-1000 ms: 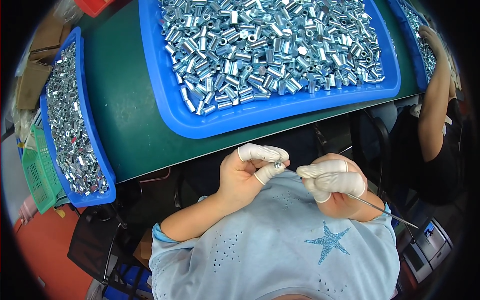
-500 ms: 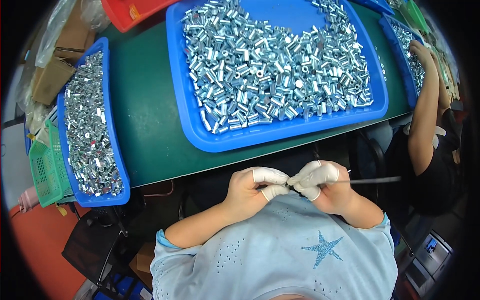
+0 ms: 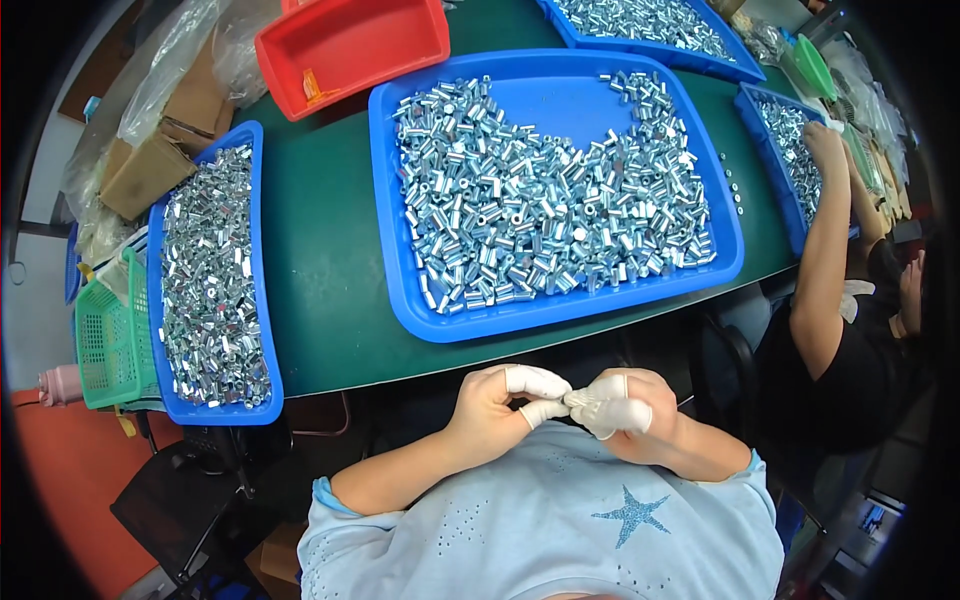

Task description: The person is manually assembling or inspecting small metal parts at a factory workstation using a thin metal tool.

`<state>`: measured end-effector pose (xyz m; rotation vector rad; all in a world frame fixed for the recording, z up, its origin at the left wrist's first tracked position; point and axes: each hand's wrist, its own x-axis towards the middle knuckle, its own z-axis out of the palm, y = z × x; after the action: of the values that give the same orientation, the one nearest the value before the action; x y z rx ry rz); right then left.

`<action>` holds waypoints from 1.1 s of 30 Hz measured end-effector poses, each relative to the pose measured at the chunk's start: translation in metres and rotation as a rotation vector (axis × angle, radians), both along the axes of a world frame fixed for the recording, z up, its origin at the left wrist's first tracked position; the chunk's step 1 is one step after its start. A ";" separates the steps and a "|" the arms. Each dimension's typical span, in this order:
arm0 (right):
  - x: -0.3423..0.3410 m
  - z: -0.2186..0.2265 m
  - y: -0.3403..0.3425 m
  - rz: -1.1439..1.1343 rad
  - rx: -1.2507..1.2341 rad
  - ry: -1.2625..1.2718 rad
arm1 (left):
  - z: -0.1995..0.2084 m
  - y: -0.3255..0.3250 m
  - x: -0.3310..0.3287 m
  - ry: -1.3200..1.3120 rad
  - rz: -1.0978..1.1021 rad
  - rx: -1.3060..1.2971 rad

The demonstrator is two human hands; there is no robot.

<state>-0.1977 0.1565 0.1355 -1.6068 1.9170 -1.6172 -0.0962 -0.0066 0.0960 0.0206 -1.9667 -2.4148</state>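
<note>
My left hand (image 3: 497,412) and my right hand (image 3: 632,412) meet just above my shirt front, below the near table edge. White finger covers sit on the fingertips of both. Thumb and finger of the left hand are pinched together, touching the right fingertips. The right hand's fingers are curled closed. Whatever lies between the fingertips is hidden. Nearest to both hands is a big blue tray (image 3: 470,327) on the table, holding a heap of short shiny metal sleeves (image 3: 540,215); its blue bottom shows at the far middle.
On the green table (image 3: 320,250) stand a narrow blue tray (image 3: 271,340) of small metal parts at left, a red bin (image 3: 350,50) and another blue tray (image 3: 665,50) behind. At right a co-worker's arm (image 3: 825,240) reaches into a blue tray (image 3: 775,180). A green basket (image 3: 105,345) hangs left.
A thin grey rod that stuck out rightward from my right hand no longer shows. The right fingers have curled in. The view has shifted, showing more of the table's far side.
</note>
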 end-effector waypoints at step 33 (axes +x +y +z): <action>0.008 -0.002 -0.003 -0.073 -0.066 -0.203 | -0.019 0.005 0.006 0.022 0.153 0.444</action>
<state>-0.1901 0.1531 0.1334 -1.3489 1.8560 -1.8127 -0.0902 -0.0013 0.0773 0.1471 -1.3260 -2.6721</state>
